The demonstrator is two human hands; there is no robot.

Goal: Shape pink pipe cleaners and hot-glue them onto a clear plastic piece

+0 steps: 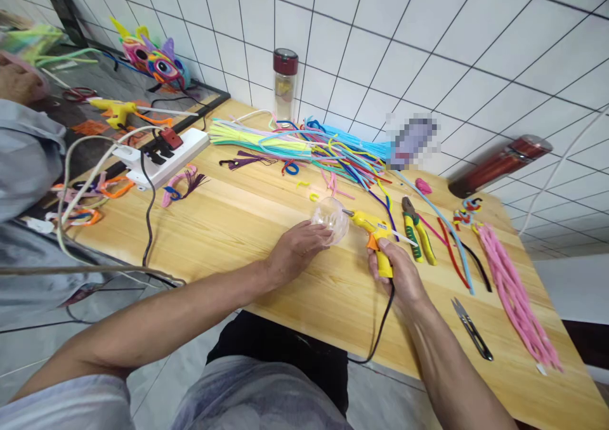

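Note:
A clear, round plastic piece (337, 221) rests at the middle of the wooden table, with the fingers of my left hand (301, 247) closed on its near left side. My right hand (398, 266) grips the handle of a yellow hot glue gun (368, 222), a finger by its orange trigger. The gun's nozzle points left and meets or nearly meets the clear piece. A white glue stick (405, 238) sticks out of the gun's back, and its black cord hangs over the table's front edge. Small yellow pipe cleaner bits (313, 196) lie just beyond the clear piece.
A pile of colourful pipe cleaners (304, 144) spans the back. Pliers (417, 230), thread snips (472, 330) and a pink bundle (516, 293) lie right. A glass bottle (285, 87) and red thermos (499, 165) stand behind. A power strip (166, 157) and a co-worker's sleeve (28, 144) are left.

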